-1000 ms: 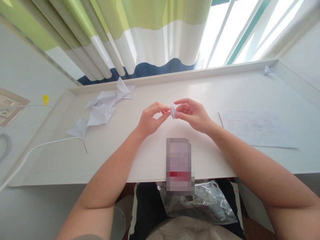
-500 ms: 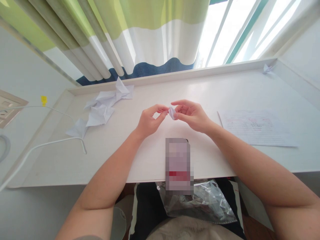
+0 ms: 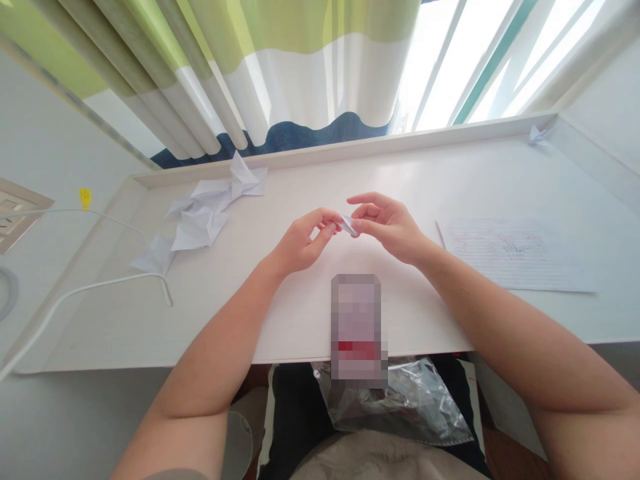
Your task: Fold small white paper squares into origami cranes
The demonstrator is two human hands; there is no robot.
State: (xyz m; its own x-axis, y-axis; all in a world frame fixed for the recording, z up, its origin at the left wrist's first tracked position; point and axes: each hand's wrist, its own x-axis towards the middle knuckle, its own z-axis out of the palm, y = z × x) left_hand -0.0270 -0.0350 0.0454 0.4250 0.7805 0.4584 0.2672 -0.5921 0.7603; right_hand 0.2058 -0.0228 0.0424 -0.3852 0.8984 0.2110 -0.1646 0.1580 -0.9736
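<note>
A small piece of folded white paper (image 3: 347, 225) is held above the middle of the desk between both hands. My left hand (image 3: 309, 239) pinches its left end between thumb and fingers. At the other end, my right hand (image 3: 384, 223) grips the paper with its thumb against a finger, while the index finger stretches out above. Part of the paper is hidden by the fingertips. Directly below the hands, toward the desk's front edge, lies a pixelated upright rectangle (image 3: 356, 320), whose kind I cannot make out.
Several folded white papers (image 3: 200, 227) lie at the left of the white desk (image 3: 300, 307), beside a white cable (image 3: 115, 287). A lined written sheet (image 3: 515, 257) is on the right. One small folded paper (image 3: 540, 137) sits in the far right corner. A clear plastic bag (image 3: 415, 407) rests on my lap.
The folded paper has tilted and now looks flatter, its right end turned down toward my right thumb. My right hand has shifted slightly. The view has moved a little.
</note>
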